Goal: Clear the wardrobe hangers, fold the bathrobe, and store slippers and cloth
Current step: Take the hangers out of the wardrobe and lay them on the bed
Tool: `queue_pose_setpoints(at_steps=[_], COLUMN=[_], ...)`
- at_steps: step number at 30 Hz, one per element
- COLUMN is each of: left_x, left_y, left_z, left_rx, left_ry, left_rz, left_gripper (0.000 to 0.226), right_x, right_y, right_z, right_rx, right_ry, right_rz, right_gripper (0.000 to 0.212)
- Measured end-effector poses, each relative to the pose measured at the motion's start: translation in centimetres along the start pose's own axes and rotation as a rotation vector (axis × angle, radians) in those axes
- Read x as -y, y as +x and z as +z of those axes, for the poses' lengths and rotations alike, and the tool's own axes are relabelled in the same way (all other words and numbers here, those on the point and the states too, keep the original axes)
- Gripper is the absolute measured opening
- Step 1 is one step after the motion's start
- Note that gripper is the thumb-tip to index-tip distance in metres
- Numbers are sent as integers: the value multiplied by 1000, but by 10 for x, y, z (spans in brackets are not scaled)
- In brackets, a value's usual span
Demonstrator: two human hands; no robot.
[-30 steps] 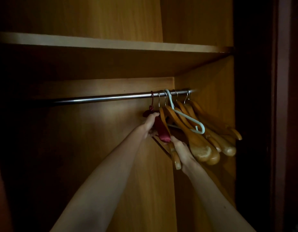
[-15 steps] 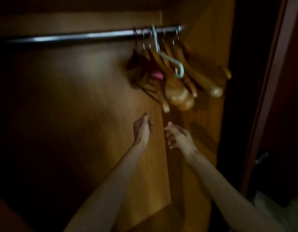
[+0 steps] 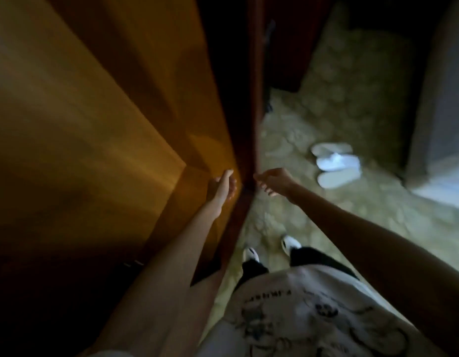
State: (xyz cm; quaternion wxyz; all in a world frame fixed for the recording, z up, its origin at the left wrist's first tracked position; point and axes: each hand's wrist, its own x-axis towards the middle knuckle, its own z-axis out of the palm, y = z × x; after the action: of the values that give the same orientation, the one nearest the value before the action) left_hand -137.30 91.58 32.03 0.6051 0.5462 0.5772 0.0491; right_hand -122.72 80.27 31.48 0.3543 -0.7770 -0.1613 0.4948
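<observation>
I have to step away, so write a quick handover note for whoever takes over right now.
Left hand: fingers relaxed, holding nothing, in front of the wardrobe's wooden side panel.
Right hand: fingers relaxed, holding nothing, over the carpet.
White slippers: lying on the carpet to the right, not yet stored.
Hangers, bathrobe and cloth: out of view, so their state cannot be told.
Left to do: pick up and store the slippers; check the rest.

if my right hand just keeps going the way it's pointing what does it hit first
Probably the dark wardrobe frame edge: the right hand points its loosely curled fingers toward it, empty. Depth is unclear; it might pass in front.
</observation>
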Motion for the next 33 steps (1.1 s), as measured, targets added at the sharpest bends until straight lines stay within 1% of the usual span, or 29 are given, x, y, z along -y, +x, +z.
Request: queue_pose_setpoints(at_steps=[4, 6, 9, 13, 17, 19, 21, 24, 28, 30, 33], left_x=[42, 61, 90, 126, 155, 169, 179, 188, 185, 182, 176], left_y=[0, -7, -27, -70, -131, -164, -195, -239, -275, -273, -256], left_z=[83, 122, 183, 265, 350, 396, 445, 513, 583, 610, 647], left_rx=[225, 344, 507, 727, 887, 963, 1029, 1084, 1137, 1126, 1043], left_ry=[244, 392, 580, 882, 1182, 1285, 1341, 1386, 1460, 1500, 1578], left_rz=[-65, -72, -70, -67, -18, 6, 44, 117, 201, 246, 259], left_gripper=[35, 34, 33, 34, 32, 30, 29, 29, 27, 25, 25], right_x=[-108, -160, -238, -333, -418, -455, -488, -529, -566, -575, -579], right_y=[-24, -45, -88, -162, -243, -279, -310, -350, -371, -370, -361], right_z=[-29, -41, -59, -72, -73, -74, -78, -82, -113, -147, -226], right_rx=[-155, -230, -385, -571, -731, -781, -839, -898, -897, -900, -913], right_ry=[129, 223, 370, 570, 780, 867, 945, 1050, 1120, 1107, 1061], right_rz=[224, 322, 466, 636, 773, 826, 860, 905, 926, 882, 755], right_gripper=[33, 31, 30, 29, 29, 28, 27, 25, 24, 24, 20])
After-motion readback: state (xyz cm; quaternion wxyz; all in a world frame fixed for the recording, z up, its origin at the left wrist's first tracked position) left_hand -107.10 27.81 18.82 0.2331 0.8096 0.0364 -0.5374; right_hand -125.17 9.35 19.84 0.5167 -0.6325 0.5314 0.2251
